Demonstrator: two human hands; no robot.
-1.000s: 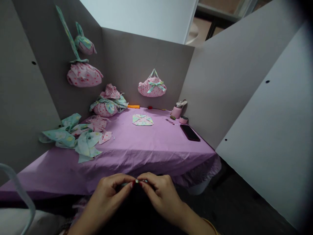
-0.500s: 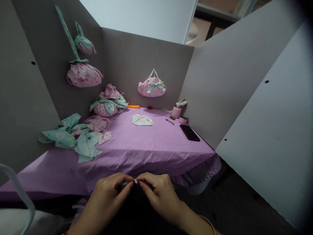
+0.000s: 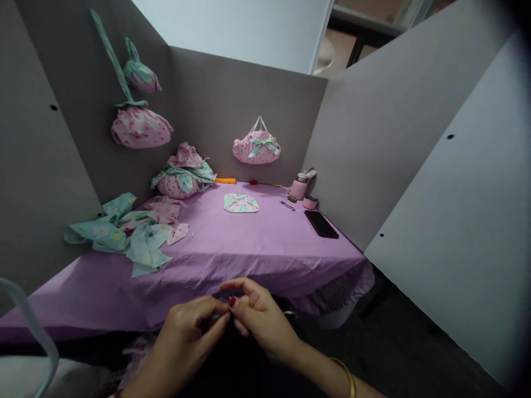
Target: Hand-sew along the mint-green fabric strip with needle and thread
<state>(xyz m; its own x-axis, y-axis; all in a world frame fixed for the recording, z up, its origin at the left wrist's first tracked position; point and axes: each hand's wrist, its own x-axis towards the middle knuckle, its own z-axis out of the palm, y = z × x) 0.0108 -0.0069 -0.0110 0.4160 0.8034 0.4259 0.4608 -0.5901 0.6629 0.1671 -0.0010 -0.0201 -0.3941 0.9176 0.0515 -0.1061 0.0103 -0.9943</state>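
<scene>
Two hands (image 3: 226,320) together, no writing readable.

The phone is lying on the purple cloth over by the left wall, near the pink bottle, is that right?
Not quite: the head view shows the phone on the purple cloth near the pink bottle, but by the right wall.

Grey partition walls (image 3: 249,88) (angled panels) enclose a purple-covered table (image 3: 232,237) above dark floor (image 3: 398,331).
</scene>
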